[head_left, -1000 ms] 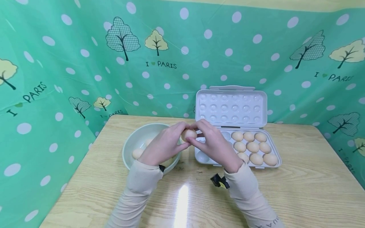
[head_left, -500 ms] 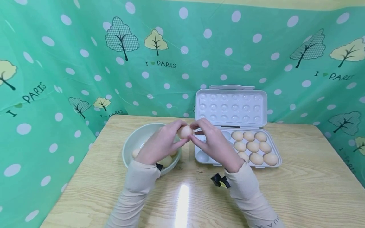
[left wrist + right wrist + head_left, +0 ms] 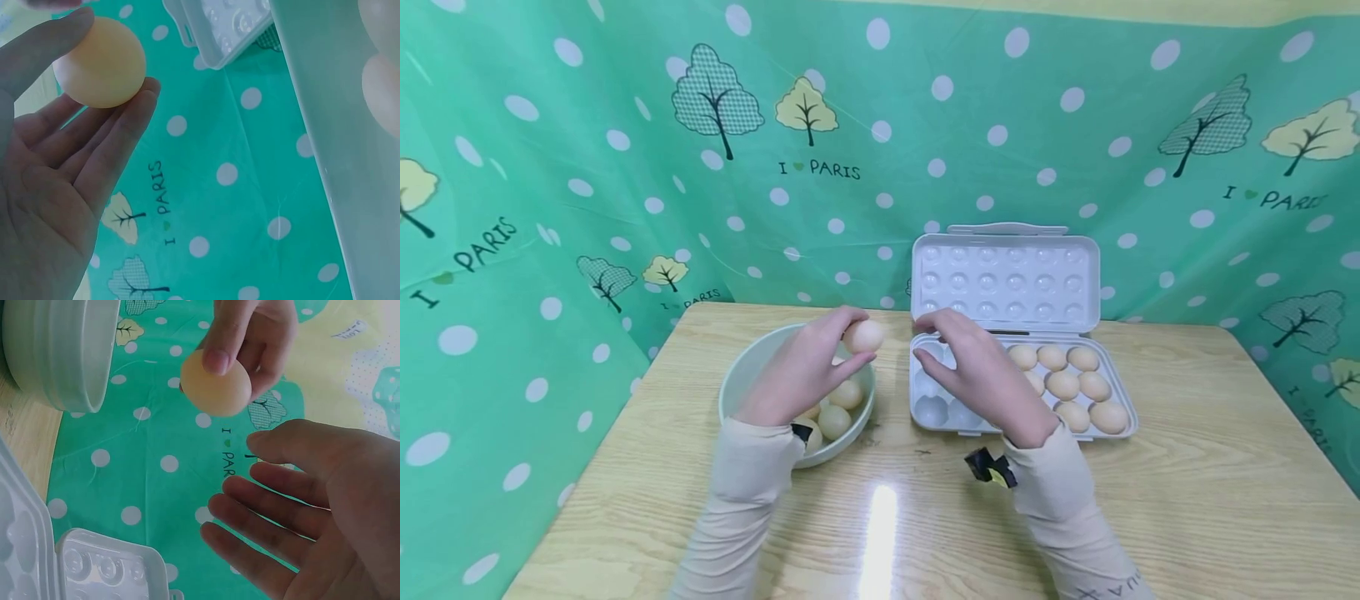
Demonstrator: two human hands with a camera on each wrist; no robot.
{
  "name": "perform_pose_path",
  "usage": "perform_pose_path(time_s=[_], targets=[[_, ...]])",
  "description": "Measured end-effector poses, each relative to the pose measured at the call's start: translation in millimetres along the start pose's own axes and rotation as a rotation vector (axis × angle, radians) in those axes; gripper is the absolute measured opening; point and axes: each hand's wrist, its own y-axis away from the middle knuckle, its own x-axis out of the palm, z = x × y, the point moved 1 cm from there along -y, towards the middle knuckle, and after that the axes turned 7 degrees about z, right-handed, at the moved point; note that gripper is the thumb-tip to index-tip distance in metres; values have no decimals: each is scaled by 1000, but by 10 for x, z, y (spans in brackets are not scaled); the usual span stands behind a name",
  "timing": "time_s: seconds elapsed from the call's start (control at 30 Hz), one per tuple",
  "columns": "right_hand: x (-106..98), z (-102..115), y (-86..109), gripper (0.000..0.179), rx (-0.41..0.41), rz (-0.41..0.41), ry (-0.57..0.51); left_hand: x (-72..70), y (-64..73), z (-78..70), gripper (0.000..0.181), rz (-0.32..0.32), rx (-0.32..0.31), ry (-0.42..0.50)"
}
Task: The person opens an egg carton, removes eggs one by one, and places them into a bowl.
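Observation:
Above the bowl's right rim, my left hand point(image 3: 805, 362) pinches an egg point(image 3: 864, 337) between thumb and fingers. The left wrist view shows the same egg point(image 3: 103, 62) with the thumb over its top and fingertips beneath. My right hand point(image 3: 981, 371) holds nothing; its fingers are spread and slightly bent, over the left part of the egg box point(image 3: 925, 423). A gap separates it from the egg, as the right wrist view of my right hand point(image 3: 312, 506) shows. Several eggs point(image 3: 1063, 385) sit in the box's right-hand cups. More eggs point(image 3: 834, 422) lie in the pale green bowl point(image 3: 730, 375), partly hidden by my left hand.
The box's lid point(image 3: 1006, 279) stands open against the green patterned curtain point(image 3: 865, 233) behind the wooden table point(image 3: 925, 533). Cups point(image 3: 932, 410) at the box's left hold no eggs. Black wrist mounts point(image 3: 991, 467) show by the sleeves.
Both hands were at the egg between them. My left hand has moved left with the egg, toward the bowl, and my right hand has let go and shifted slightly right.

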Motion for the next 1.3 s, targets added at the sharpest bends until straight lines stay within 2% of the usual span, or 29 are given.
perform_pose_path(time_s=[0.17,0.47,0.77,0.97,1.1,1.3], targets=[[-65,-64,38,28,48,15,21,-37,14,75,38,11,-36,13],[-297,-322,145,28,141,-25,33,-180,118,246,36,8,-131,-7],[-402,-456,206,24,179,-21,10,-188,129,343,37,36,-179,-1],[-411,-546,217,24,213,4,4,-158,166,475,42,81,-272,14],[-405,-638,228,24,251,32,3,-149,177,557,43,110,-307,34],[-403,-751,262,25,331,89,20,-89,180,654,41,208,-345,66]])
